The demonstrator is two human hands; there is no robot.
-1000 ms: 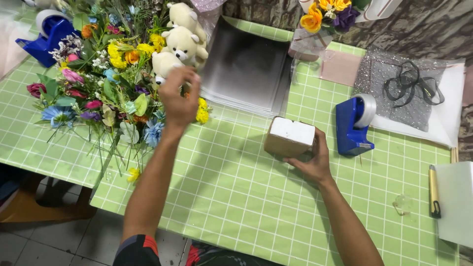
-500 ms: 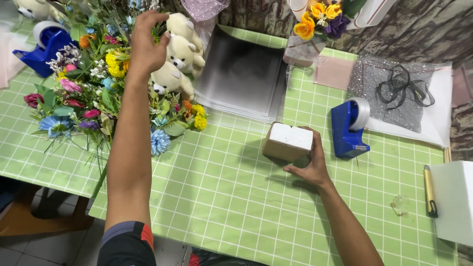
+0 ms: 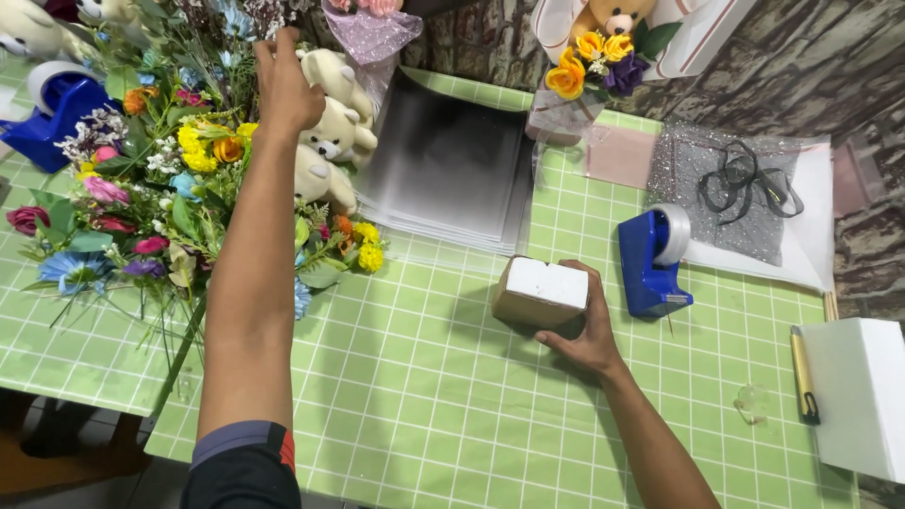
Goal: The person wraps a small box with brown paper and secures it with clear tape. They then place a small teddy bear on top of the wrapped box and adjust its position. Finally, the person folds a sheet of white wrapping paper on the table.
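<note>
Left hand (image 3: 283, 87) reaching far into the heap of artificial flowers (image 3: 160, 188), fingers curled, grip hidden; right hand (image 3: 586, 325) cupped loosely around the small box with its white foam block (image 3: 542, 292), near mid-table (image 3: 424, 396). Best to pick one stem cleanly, clear of the small plush bears (image 3: 330, 132), keeping the box steady

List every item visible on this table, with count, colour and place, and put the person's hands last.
box: one, brown with white top, table centre.
artificial flowers: a heap, mixed colours, far left.
toy bears: three, cream, beside the flowers.
clear sheets: a stack, grey-looking, centre back.
tape dispensers: two, blue, one right of the box, one far left.
small bouquet: one, yellow and purple, back.
ribbon: one, black, on glittery sheet, right.
white block: one, right edge.
pen: one, gold and black, beside the block.
left hand: reaching into the flowers.
right hand: holding the box.
</note>
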